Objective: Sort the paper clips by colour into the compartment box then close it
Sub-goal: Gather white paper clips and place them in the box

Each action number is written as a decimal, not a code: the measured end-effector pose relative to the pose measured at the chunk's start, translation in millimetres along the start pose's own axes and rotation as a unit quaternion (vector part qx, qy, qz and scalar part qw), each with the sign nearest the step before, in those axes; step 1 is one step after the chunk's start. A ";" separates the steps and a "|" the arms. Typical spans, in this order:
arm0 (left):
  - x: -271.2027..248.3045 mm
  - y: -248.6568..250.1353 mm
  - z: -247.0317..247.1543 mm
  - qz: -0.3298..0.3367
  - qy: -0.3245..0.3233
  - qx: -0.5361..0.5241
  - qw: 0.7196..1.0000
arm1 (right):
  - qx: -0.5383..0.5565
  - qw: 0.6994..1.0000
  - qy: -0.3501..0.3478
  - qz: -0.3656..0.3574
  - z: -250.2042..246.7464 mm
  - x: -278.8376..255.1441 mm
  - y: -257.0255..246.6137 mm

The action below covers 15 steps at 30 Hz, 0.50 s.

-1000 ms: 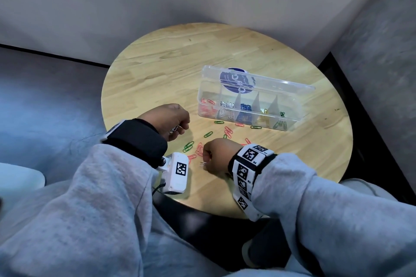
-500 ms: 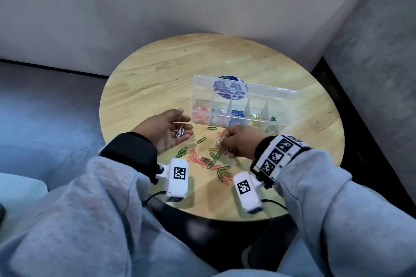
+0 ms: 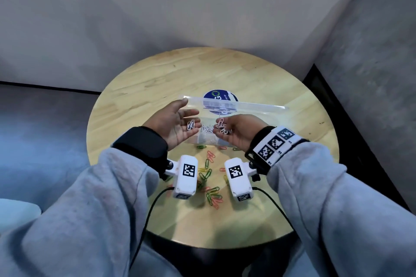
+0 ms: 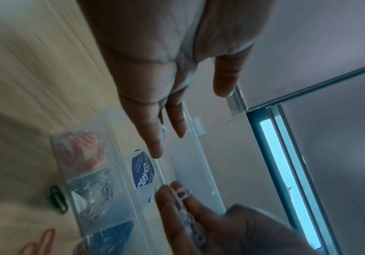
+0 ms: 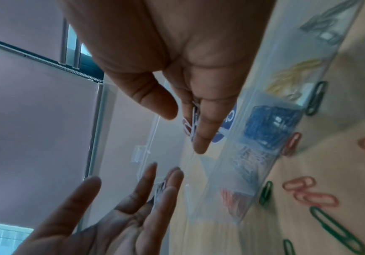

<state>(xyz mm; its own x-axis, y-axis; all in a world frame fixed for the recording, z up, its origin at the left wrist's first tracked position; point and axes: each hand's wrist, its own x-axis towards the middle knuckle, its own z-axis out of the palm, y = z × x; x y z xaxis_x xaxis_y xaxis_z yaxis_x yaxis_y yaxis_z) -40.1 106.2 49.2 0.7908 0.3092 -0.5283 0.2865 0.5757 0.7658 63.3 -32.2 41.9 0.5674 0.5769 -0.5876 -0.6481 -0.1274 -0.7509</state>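
Note:
The clear compartment box (image 3: 258, 107) stands on the round wooden table (image 3: 157, 83) with its lid up. Both hands hover over its near side. My left hand (image 3: 177, 123) lies palm up with straight fingers, and a few white paper clips (image 3: 191, 124) rest on it. Beside it, my right hand (image 3: 234, 131) is cupped palm up and holds more white clips (image 3: 221, 126) in its curled fingers. The right wrist view shows those clips (image 5: 191, 124) against the fingers, the thumb apart. The box (image 5: 271, 126) holds red, white, blue, yellow and green clips in separate compartments.
Several loose red, green and yellow clips (image 3: 210, 183) lie on the table between my wrists, near the front edge. A blue round sticker (image 3: 217, 96) shows behind the lid. A grey upholstered block (image 3: 371, 74) stands to the right and a wall rises behind.
Both hands have risen from the loose clips to above the box. The left hand opened from a fist to palm up. The right hand turned palm up with white clips.

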 end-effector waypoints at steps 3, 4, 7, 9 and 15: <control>11.0 3.3 11.5 -0.003 -0.004 0.010 1.000 | -0.028 0.999 0.041 -0.013 4.3 16.0 -5.1; 14.3 3.8 15.6 -0.004 -0.006 0.006 1.000 | -0.042 0.998 0.050 -0.016 4.8 20.3 -5.0; 24.2 2.9 26.7 0.000 -0.007 -0.008 1.000 | -0.047 0.998 0.029 -0.012 5.1 24.4 -3.1; 29.4 0.9 31.6 0.000 -0.011 -0.002 1.000 | -0.041 0.999 0.006 -0.012 2.5 23.7 -1.8; 29.9 0.2 29.3 0.021 -0.005 0.033 0.999 | -0.050 0.997 0.011 -0.059 -13.8 10.0 -2.8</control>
<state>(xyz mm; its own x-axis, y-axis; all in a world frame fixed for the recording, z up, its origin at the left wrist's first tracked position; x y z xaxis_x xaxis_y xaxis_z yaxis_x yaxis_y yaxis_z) -0.5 93.4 44.3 0.8075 0.3245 -0.4927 0.2885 0.5112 0.8096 77.8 -37.2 34.0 0.6487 0.5753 -0.4982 -0.5217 -0.1403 -0.8415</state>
